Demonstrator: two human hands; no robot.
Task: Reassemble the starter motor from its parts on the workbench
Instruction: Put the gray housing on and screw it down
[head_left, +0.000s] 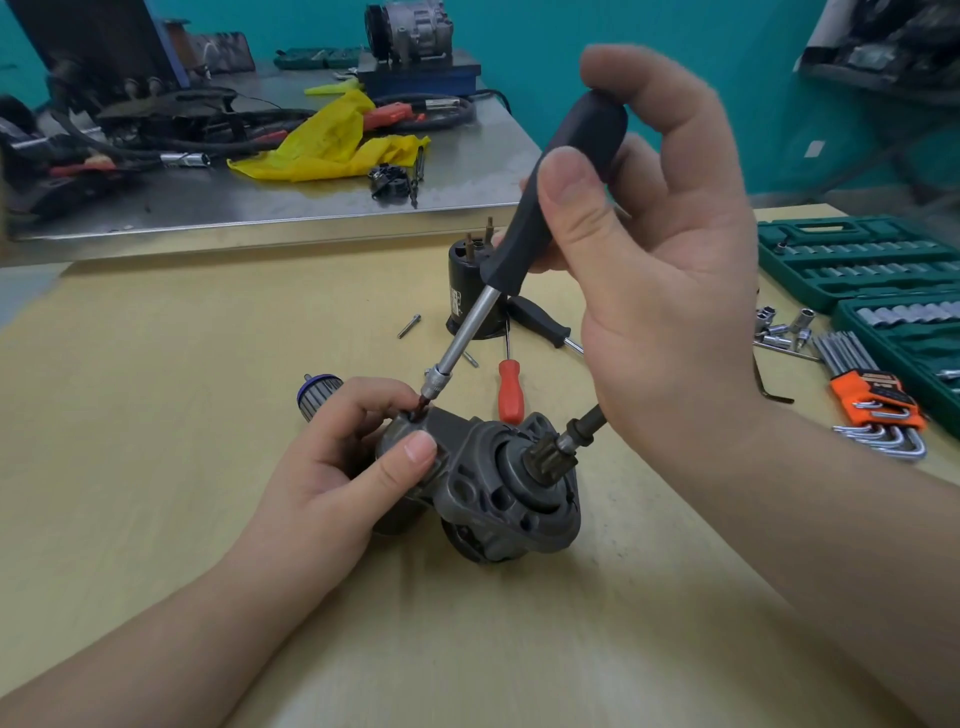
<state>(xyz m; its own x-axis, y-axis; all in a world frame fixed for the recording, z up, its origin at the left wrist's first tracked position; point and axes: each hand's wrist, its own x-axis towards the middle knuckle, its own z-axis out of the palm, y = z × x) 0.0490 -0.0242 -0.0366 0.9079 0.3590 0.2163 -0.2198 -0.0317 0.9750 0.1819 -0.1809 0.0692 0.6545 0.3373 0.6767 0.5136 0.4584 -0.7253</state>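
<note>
The wooden workbench (156, 374) carries the starter housing (498, 483), a red screwdriver (509, 389), perhaps sockets (784, 327).

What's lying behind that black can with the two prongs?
Behind the black can, a black-handled screwdriver pokes out on the wooden bench. The right hand and its driver cover the rest.

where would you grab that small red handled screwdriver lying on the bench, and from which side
Grip the red handle, coming from above with the fingers across its width. It lies flat on the wooden bench, thin shaft pointing away, and the handle is the thick part. Its near end sits close behind the starter housing, so take the upper half.
</note>
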